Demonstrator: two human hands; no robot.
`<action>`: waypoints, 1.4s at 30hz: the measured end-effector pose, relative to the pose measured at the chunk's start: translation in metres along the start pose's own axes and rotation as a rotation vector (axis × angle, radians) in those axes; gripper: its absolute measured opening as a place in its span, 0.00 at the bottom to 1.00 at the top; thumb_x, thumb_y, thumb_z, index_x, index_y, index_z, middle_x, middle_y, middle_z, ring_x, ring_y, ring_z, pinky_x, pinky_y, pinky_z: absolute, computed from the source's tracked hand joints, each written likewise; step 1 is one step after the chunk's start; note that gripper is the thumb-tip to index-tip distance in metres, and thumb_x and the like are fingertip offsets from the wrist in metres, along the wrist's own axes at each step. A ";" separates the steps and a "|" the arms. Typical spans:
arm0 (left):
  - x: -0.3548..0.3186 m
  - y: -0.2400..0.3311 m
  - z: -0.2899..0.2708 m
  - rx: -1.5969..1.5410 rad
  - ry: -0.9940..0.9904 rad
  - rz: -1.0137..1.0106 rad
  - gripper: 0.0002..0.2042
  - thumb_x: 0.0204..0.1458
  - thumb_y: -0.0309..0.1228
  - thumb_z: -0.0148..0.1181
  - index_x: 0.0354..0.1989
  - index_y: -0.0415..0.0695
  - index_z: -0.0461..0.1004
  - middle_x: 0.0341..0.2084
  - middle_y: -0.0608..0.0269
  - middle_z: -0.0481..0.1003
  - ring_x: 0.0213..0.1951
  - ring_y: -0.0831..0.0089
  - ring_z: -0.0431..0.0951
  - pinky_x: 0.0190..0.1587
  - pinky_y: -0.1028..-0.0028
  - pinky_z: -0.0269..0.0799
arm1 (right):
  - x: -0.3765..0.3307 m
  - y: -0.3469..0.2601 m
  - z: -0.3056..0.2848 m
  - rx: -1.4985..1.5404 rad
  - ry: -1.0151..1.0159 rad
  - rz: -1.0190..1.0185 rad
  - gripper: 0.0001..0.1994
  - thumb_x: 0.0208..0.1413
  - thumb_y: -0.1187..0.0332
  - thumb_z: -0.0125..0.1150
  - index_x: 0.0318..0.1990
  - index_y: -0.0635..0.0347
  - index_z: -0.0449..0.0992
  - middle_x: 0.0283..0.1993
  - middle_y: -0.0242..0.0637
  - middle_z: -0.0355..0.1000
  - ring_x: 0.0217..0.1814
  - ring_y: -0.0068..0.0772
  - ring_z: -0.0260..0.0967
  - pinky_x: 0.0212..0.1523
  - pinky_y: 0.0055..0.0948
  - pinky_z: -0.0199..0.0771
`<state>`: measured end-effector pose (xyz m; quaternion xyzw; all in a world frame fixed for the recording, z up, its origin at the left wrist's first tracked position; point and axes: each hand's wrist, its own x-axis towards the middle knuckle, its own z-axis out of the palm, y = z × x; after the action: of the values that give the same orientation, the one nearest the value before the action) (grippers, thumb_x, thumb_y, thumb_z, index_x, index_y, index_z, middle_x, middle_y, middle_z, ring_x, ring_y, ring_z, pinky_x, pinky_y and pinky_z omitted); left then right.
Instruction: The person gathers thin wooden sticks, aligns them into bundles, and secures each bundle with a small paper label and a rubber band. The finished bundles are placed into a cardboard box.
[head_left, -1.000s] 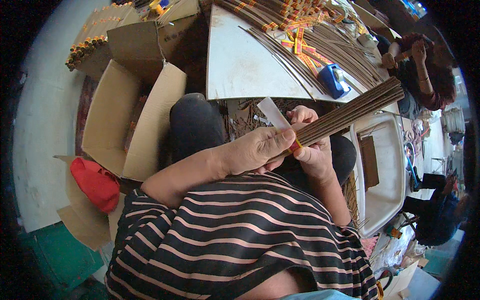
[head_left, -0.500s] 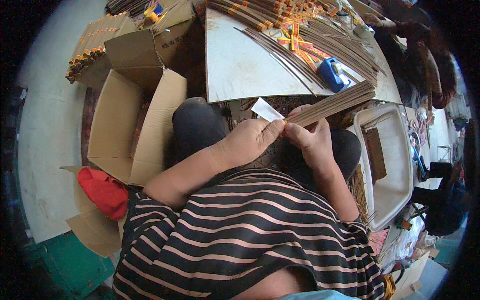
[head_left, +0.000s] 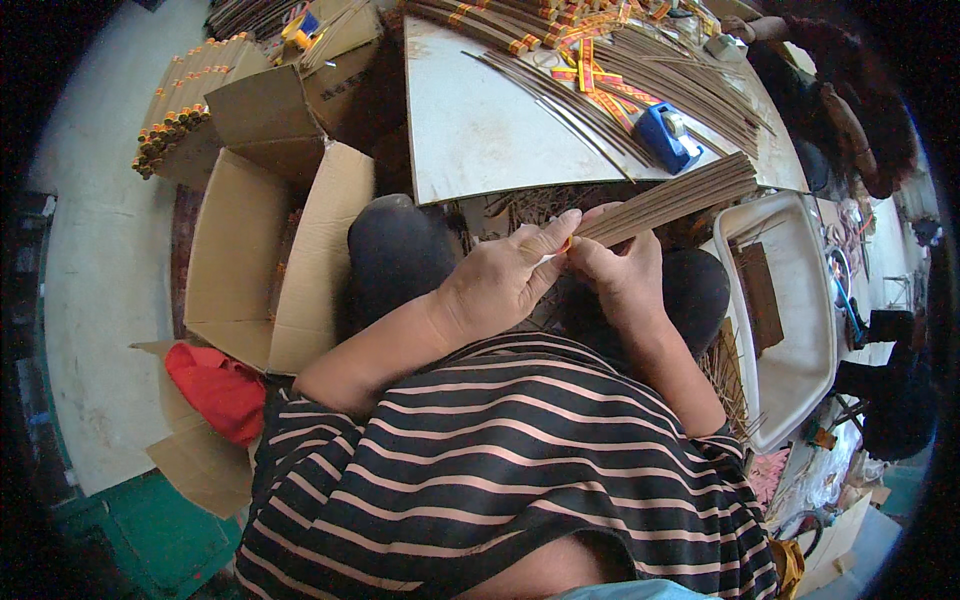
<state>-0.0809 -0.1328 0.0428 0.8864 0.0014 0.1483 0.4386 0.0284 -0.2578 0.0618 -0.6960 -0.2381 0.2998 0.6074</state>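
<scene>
Both your left hand (head_left: 497, 283) and right hand (head_left: 622, 272) are pinched shut on the near end of the bundle of brown sticks (head_left: 668, 200), held over your lap just below the white board (head_left: 480, 130). Loosen that pinch and the sticks could fan out and slip. Its long axis runs up and right, free end toward the blue tape dispenser (head_left: 666, 137)

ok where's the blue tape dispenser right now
In the head view the blue plastic tape dispenser sits on the pale board table, upper right of centre, beside loose brown sticks and just beyond the stick bundle in both hands.
</scene>
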 end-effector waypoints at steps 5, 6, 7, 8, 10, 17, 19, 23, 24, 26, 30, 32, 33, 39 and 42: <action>0.000 -0.011 0.007 0.094 0.144 0.223 0.23 0.54 0.30 0.49 0.58 0.40 0.56 0.36 0.42 0.71 0.34 0.52 0.75 0.36 0.68 0.73 | -0.001 0.002 -0.004 0.059 -0.069 -0.023 0.14 0.41 0.68 0.62 0.33 0.68 0.72 0.28 0.34 0.71 0.28 0.22 0.68 0.31 0.22 0.69; 0.000 -0.011 0.007 0.093 0.132 0.210 0.23 0.53 0.30 0.49 0.58 0.40 0.56 0.36 0.42 0.71 0.34 0.52 0.75 0.36 0.67 0.73 | 0.000 0.003 -0.006 0.051 -0.082 -0.035 0.14 0.42 0.68 0.63 0.34 0.68 0.71 0.29 0.35 0.71 0.28 0.22 0.68 0.31 0.21 0.70; 0.000 -0.010 0.006 0.092 0.120 0.196 0.23 0.53 0.29 0.49 0.58 0.40 0.56 0.36 0.42 0.71 0.34 0.53 0.75 0.36 0.67 0.73 | 0.001 0.004 -0.007 0.043 -0.095 -0.047 0.14 0.43 0.68 0.63 0.35 0.68 0.71 0.29 0.35 0.71 0.29 0.22 0.68 0.31 0.21 0.70; 0.000 -0.009 0.005 0.092 0.108 0.184 0.23 0.53 0.29 0.49 0.58 0.39 0.56 0.35 0.42 0.71 0.34 0.53 0.75 0.36 0.67 0.73 | 0.001 0.004 -0.008 0.035 -0.107 -0.060 0.14 0.43 0.68 0.63 0.36 0.68 0.71 0.30 0.36 0.71 0.29 0.22 0.69 0.31 0.21 0.70; 0.000 -0.010 0.003 0.095 0.093 0.175 0.23 0.53 0.29 0.49 0.58 0.39 0.55 0.35 0.43 0.71 0.34 0.53 0.75 0.36 0.67 0.73 | 0.001 0.002 -0.008 0.114 -0.129 -0.045 0.13 0.45 0.69 0.63 0.36 0.68 0.71 0.31 0.36 0.71 0.29 0.21 0.68 0.30 0.20 0.70; 0.000 -0.014 0.002 -0.013 0.101 0.199 0.25 0.53 0.28 0.49 0.59 0.40 0.53 0.34 0.45 0.71 0.34 0.54 0.75 0.37 0.68 0.73 | 0.004 0.006 -0.001 0.192 -0.144 -0.131 0.12 0.47 0.65 0.62 0.34 0.64 0.70 0.21 0.29 0.66 0.17 0.15 0.60 0.16 0.13 0.57; 0.001 -0.015 0.003 0.076 0.135 0.257 0.27 0.52 0.27 0.51 0.60 0.41 0.51 0.35 0.46 0.70 0.34 0.54 0.75 0.37 0.68 0.73 | 0.004 0.005 0.001 0.166 -0.105 -0.125 0.11 0.47 0.65 0.62 0.33 0.63 0.71 0.20 0.28 0.66 0.17 0.15 0.60 0.16 0.13 0.56; 0.001 -0.007 -0.001 0.158 0.112 0.235 0.32 0.49 0.26 0.54 0.62 0.43 0.46 0.35 0.46 0.69 0.34 0.54 0.74 0.38 0.67 0.73 | 0.004 -0.009 -0.001 0.164 -0.139 -0.010 0.13 0.48 0.66 0.62 0.35 0.68 0.70 0.30 0.35 0.71 0.30 0.20 0.67 0.30 0.19 0.68; 0.001 -0.007 0.000 0.175 0.114 0.233 0.33 0.48 0.26 0.54 0.62 0.43 0.45 0.35 0.46 0.69 0.34 0.53 0.74 0.38 0.67 0.73 | 0.004 -0.010 0.000 0.158 -0.132 -0.012 0.13 0.49 0.66 0.62 0.35 0.68 0.69 0.30 0.34 0.71 0.29 0.20 0.67 0.30 0.19 0.68; 0.000 -0.013 0.003 0.209 0.117 0.232 0.35 0.47 0.25 0.55 0.63 0.43 0.43 0.35 0.46 0.68 0.35 0.53 0.74 0.38 0.66 0.73 | 0.005 -0.012 0.001 0.146 -0.118 -0.017 0.14 0.49 0.65 0.62 0.35 0.67 0.69 0.29 0.34 0.71 0.29 0.20 0.67 0.29 0.19 0.68; 0.003 -0.021 0.008 0.287 0.113 0.213 0.37 0.45 0.24 0.56 0.63 0.41 0.42 0.36 0.45 0.67 0.35 0.52 0.73 0.37 0.65 0.73 | 0.013 -0.009 -0.002 0.111 -0.139 0.003 0.14 0.50 0.62 0.61 0.34 0.67 0.69 0.27 0.33 0.70 0.28 0.19 0.66 0.28 0.20 0.67; 0.004 -0.025 0.009 0.335 0.119 0.211 0.37 0.45 0.24 0.56 0.62 0.39 0.42 0.35 0.46 0.67 0.34 0.52 0.73 0.37 0.65 0.73 | 0.018 -0.006 -0.005 0.105 -0.180 0.029 0.15 0.50 0.61 0.60 0.34 0.66 0.70 0.26 0.33 0.70 0.27 0.19 0.65 0.27 0.19 0.66; 0.004 -0.025 0.008 0.362 0.125 0.213 0.36 0.44 0.24 0.56 0.62 0.39 0.43 0.34 0.46 0.66 0.33 0.52 0.72 0.36 0.65 0.72 | 0.020 -0.008 -0.005 0.085 -0.195 0.023 0.16 0.50 0.60 0.61 0.33 0.66 0.70 0.26 0.32 0.69 0.26 0.18 0.64 0.26 0.19 0.65; 0.007 -0.034 0.011 0.467 0.169 0.247 0.36 0.44 0.24 0.54 0.61 0.35 0.44 0.31 0.46 0.65 0.30 0.53 0.72 0.33 0.64 0.72 | 0.031 -0.009 -0.011 -0.015 -0.271 -0.040 0.20 0.45 0.57 0.64 0.33 0.67 0.70 0.25 0.32 0.69 0.23 0.17 0.62 0.23 0.19 0.63; 0.008 -0.030 0.010 0.501 0.164 0.230 0.36 0.43 0.23 0.54 0.61 0.33 0.44 0.30 0.45 0.65 0.29 0.53 0.72 0.32 0.64 0.71 | 0.034 -0.010 -0.012 -0.059 -0.277 -0.017 0.20 0.43 0.58 0.66 0.34 0.69 0.70 0.26 0.34 0.69 0.24 0.18 0.63 0.23 0.19 0.64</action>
<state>-0.0673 -0.1210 0.0156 0.9464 -0.0271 0.2635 0.1847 0.0615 -0.2412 0.0680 -0.6634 -0.3341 0.3807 0.5507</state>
